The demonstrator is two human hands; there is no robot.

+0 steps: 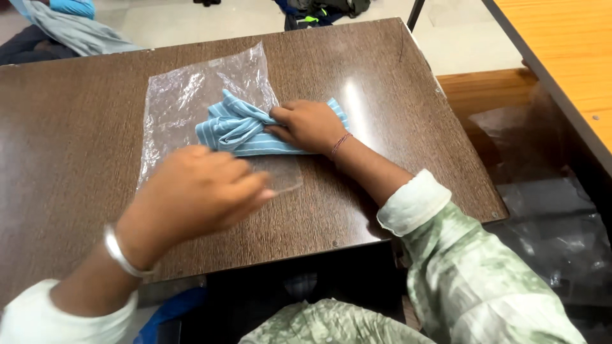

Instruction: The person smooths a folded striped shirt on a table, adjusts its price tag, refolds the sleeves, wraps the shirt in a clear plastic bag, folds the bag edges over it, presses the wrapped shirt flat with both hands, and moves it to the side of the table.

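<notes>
right hand [308, 125] is pinching the folded blue cloth [237, 130] on the clear bag [182, 95]; left hand [194, 191], loosely curled and empty, is hovering; best keeping folds pinned flat

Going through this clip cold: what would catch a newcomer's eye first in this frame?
First, the blue striped cloth, bunched at the middle of the dark wooden table and pinned down by the right hand. It lies on a clear plastic bag spread flat beneath it. Nearer the camera, the blurred left hand, with a silver bangle at the wrist, hovers over the bag's near edge.
</notes>
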